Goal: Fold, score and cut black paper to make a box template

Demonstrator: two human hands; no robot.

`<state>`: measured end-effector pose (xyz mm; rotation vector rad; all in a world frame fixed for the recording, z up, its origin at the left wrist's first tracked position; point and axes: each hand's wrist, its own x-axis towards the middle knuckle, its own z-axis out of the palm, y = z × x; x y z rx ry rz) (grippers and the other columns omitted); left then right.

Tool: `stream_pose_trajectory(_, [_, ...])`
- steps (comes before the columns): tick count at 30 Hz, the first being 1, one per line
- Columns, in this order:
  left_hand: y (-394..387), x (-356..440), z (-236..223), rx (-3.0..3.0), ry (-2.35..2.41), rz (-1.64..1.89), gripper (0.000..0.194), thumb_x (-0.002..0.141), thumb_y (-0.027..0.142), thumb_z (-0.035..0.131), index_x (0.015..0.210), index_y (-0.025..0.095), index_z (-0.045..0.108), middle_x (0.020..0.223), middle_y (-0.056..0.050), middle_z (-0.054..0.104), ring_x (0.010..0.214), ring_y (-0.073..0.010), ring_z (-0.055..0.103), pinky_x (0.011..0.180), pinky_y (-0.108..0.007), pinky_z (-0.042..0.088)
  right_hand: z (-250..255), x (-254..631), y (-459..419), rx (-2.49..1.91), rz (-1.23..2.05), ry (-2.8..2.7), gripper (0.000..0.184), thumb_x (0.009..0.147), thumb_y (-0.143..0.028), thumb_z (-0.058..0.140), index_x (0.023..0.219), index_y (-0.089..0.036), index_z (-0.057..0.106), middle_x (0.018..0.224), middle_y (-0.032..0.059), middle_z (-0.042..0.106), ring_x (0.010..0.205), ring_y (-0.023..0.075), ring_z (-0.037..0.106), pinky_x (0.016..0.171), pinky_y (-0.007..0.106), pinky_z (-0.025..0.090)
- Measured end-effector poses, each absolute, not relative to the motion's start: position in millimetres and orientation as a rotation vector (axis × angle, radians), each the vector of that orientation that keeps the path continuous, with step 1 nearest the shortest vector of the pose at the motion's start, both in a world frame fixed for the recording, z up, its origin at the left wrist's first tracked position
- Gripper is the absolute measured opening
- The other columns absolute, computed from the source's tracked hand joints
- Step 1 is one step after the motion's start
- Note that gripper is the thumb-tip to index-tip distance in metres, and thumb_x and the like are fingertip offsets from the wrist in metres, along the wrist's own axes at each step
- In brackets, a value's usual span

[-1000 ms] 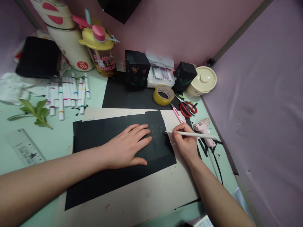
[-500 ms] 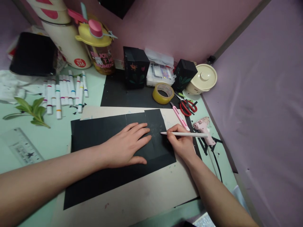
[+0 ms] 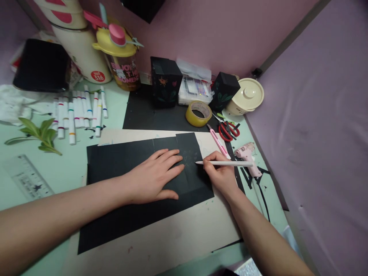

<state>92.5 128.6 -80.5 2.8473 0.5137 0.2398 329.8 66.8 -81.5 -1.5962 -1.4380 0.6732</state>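
A sheet of black paper (image 3: 120, 214) lies on a beige board (image 3: 172, 241). My left hand (image 3: 156, 178) rests flat on the paper, fingers stretched out and together. My right hand (image 3: 221, 174) pinches a white pencil (image 3: 230, 163) that lies nearly level. Its tip touches the right panel of the black paper, where faint light marks show.
Several marker pens (image 3: 79, 113) lie at the back left beside a leafy sprig (image 3: 40, 132) and a clear ruler (image 3: 27, 178). Behind the board stand two decorated black boxes (image 3: 165, 80), a tape roll (image 3: 198, 114), red scissors (image 3: 228, 130), a pink cutter (image 3: 217, 142) and a pink glue gun (image 3: 247, 153).
My right hand and the pencil have shifted a little to the left, onto the black paper. My left hand has stayed flat in place.
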Motion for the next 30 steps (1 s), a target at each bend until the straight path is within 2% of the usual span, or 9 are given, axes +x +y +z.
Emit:
stream_pose_trajectory(8, [128.1,92.3,-79.8,2.828,0.515,0.25,0.07,0.085,0.065,0.057,0.132,0.013,0.056,0.14,-0.019,0.052,0.139,-0.0371,0.036,0.114,-0.054,0.027,-84.6,330.9,67.5,-1.596,0.65,-1.453,0.011,0.079,-0.016,0.059,0.07,-0.021,0.061,0.063,-0.0036,0.059,0.059,0.0125,0.052,0.055,0.025,0.04])
stream_pose_trajectory(21, [128.7,92.1,-79.1,2.83,0.518,0.233,0.069,0.086,0.065,0.056,0.132,0.014,0.056,0.141,-0.019,0.051,0.139,-0.0365,0.036,0.114,-0.053,0.027,-83.4,331.6,66.8,-1.598,0.629,-1.459,0.015,0.077,-0.014,0.057,0.066,-0.022,0.053,0.06,-0.0051,0.053,0.057,0.0116,0.049,0.054,0.024,0.038])
stream_pose_trajectory(30, [128.8,92.5,-78.0,2.847,0.518,0.201,0.07,0.087,0.065,0.055,0.132,0.012,0.056,0.141,-0.02,0.051,0.139,-0.0375,0.035,0.113,-0.054,0.028,-83.9,332.3,66.0,-1.567,0.659,-1.426,0.013,0.077,-0.015,0.057,0.066,-0.022,0.054,0.06,-0.0045,0.054,0.056,0.0123,0.05,0.054,0.025,0.039])
